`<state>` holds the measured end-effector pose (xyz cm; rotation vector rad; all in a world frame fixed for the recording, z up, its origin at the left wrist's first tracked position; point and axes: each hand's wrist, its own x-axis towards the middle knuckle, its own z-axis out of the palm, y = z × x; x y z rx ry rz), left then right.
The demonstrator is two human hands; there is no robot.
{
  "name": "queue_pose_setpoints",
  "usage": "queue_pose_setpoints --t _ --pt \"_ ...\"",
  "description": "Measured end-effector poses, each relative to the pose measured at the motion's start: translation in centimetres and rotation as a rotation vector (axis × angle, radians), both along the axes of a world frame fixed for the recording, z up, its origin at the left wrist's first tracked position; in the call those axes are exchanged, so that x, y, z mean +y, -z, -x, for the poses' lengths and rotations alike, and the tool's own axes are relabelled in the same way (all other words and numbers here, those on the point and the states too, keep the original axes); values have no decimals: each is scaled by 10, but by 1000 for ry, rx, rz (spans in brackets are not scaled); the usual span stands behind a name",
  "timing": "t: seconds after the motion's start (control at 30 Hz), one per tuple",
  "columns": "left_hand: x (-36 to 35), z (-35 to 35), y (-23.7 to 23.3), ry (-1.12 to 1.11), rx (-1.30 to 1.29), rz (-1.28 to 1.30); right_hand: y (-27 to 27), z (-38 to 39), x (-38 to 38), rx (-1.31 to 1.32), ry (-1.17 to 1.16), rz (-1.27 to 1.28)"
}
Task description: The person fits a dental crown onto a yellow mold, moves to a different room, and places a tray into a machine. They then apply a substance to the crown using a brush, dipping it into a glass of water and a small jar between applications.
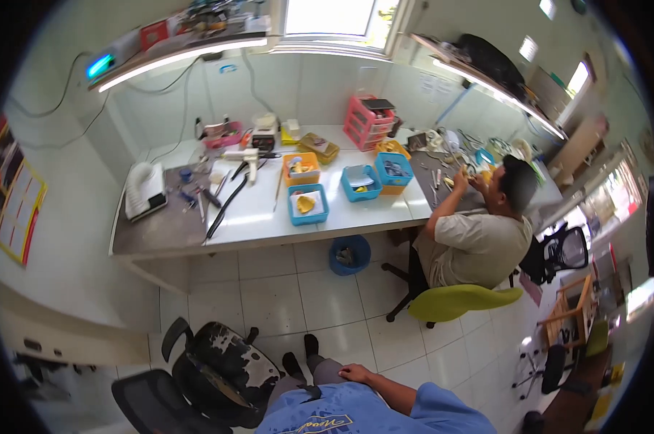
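My right hand (354,372) rests against the upper thigh of my grey trousers, its fingers lying loosely apart and holding nothing. My left hand is outside the view. Close by on the left stands a black office chair (229,362) with a badly peeled seat. Ahead of me is the long workbench (247,233). Near its front edge sit a blue basket (309,219) with a yellow piece on white paper, and another blue basket (361,195). An orange basket (300,177) and a stacked blue basket (394,168) stand behind them.
A blue bin (350,255) stands on the tiled floor under the bench. A co-worker (479,231) sits at right on a green-backed chair (461,302), hands raised over the bench. A white hose unit (146,192) and handpieces lie at left. Lit shelves (189,54) hang above.
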<state>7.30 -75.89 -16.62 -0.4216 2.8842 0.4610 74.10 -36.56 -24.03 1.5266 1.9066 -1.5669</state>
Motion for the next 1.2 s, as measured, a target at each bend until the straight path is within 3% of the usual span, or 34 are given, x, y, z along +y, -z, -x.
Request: queue_pose_setpoints --t 0.03,0.07,0.1,0.13,0.17,0.23,0.3,0.37,0.47,0.53,0.6,0.67,0.73,0.77,0.87,1.03,1.07,1.1,1.13,1.2 --pt "-8 -3 -4 114 106 123 -1 -9 -11 6 49 -23" --pt "19 -32 -48 215 220 264 -3 -17 -17 0 15 -11" --pt "-8 -29 -49 209 218 278 -6 -25 -29 42 156 -16" --pt "-25 -21 -56 332 186 49 -10 -32 -47 83 319 -21" --pt "-36 -8 -53 464 147 -192 -3 -42 -58 116 326 -63" --pt "-77 5 -15 507 154 -145 0 -59 -84 -25 293 -50" --pt "-75 2 -2 524 169 -111 9 -82 -106 -186 226 -36" --pt "-69 -11 -3 217 90 -421 20 -101 -138 -245 233 -70" --pt "-59 -29 -23 268 73 -393 28 -121 -174 -311 219 -81" --pt "-55 -27 -24 309 116 -371 26 -120 -194 -278 463 252" --pt "-41 -38 -32 349 152 -360 32 -113 -215 -233 492 264" --pt "-22 -65 -54 209 95 -436 36 -106 -239 -198 513 280" --pt "-26 -57 -36 253 70 -527 52 -102 -270 -142 195 95" --pt "-28 -60 -29 256 91 -510 43 -97 -280 -171 145 188" --pt "-12 -64 -20 260 68 -485 75 -104 -314 -82 136 211" --pt "28 -129 -29 314 161 -471 -5 -79 -304 -233 283 469" --pt "31 -134 -20 339 183 -473 -5 -72 -298 -256 89 328" --pt "43 -160 -48 336 135 -449 -6 -67 -295 -277 -104 188" --pt "43 -156 -21 336 173 -502 -7 -59 -293 -282 -111 182" --pt "59 -186 -42 339 146 -653 -7 -38 -291 -196 -47 -121"
